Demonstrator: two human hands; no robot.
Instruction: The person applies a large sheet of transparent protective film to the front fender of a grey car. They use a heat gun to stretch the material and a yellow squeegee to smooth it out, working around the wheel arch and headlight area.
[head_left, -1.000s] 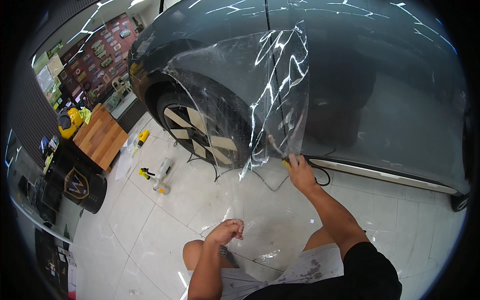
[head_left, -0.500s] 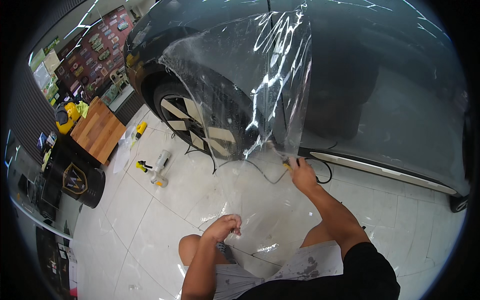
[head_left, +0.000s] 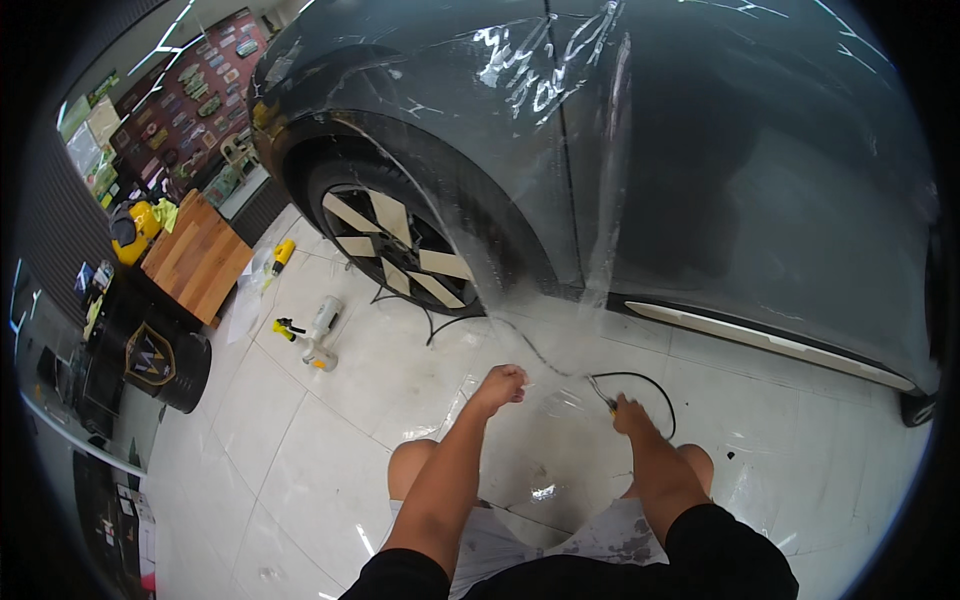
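A large sheet of clear film (head_left: 600,270) lies over the grey car's (head_left: 690,170) fender and the door's front edge, wrinkled and shiny near the top. Its loose lower part hangs past the wheel (head_left: 400,250) toward my hands. Closed fingers of my left hand (head_left: 503,388) pinch the film's lower edge, in front of the wheel and above the floor. Lower and to the right, my right hand (head_left: 632,414) is wrapped round a small tool with a yellow part (head_left: 612,406); its exact kind is hidden by the fingers. A thin black hose (head_left: 655,385) loops beside that hand.
White spray bottles with a yellow trigger (head_left: 318,335) are on the tiled floor at left. Farther back stand a yellow drill (head_left: 283,257), a wooden box (head_left: 205,260) and a black drum (head_left: 180,370). The car's sill (head_left: 760,340) runs along the right.
My left hand has risen and moved right. My right hand has dropped away from the car toward me, with the tool. The film lies closer along the fender and door.
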